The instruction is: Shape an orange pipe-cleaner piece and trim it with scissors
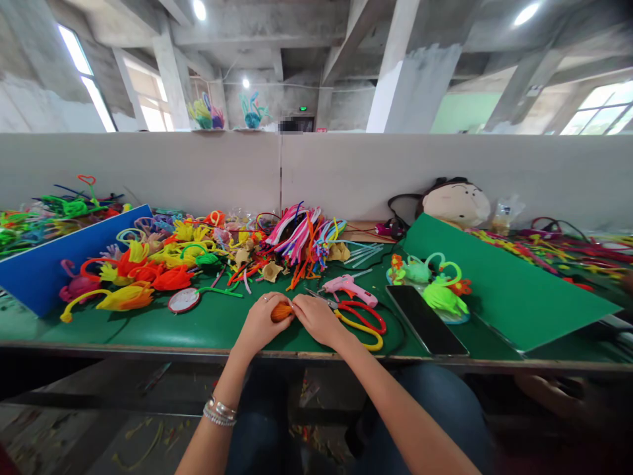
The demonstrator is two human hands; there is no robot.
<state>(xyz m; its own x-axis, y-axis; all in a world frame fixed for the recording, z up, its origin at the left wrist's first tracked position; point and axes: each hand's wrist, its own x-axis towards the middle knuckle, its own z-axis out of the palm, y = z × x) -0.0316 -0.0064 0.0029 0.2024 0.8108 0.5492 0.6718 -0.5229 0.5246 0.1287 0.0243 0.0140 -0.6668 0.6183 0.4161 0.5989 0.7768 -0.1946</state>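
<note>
Since the desk (pixel 163 333) is crowded, the scissors (pixel 349 305) by my right fingers (pixel 302 305) could catch them; if my left fingers (pixel 275 297), clamped around the orange bundle (pixel 281 313) near the front edge, slacken, it might splay. Whether the right ones pinch it, I can't tell.

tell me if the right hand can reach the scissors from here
Likely yes: the scissors lie right beside the right hand with their handles uncovered, though that hand is occupied at the orange bundle.

Conc. ceiling (pixel 267 30), 12 o'clock; lit lamp (pixel 199 9), 11 o'clock. Windows (pixel 601 112): 2 & 10 o'clock. Gray partition (pixel 148 158) behind grn.-top workbench (pixel 119 332). Scrap-strewn flr. (pixel 74 432), 8 o'clock.
</note>
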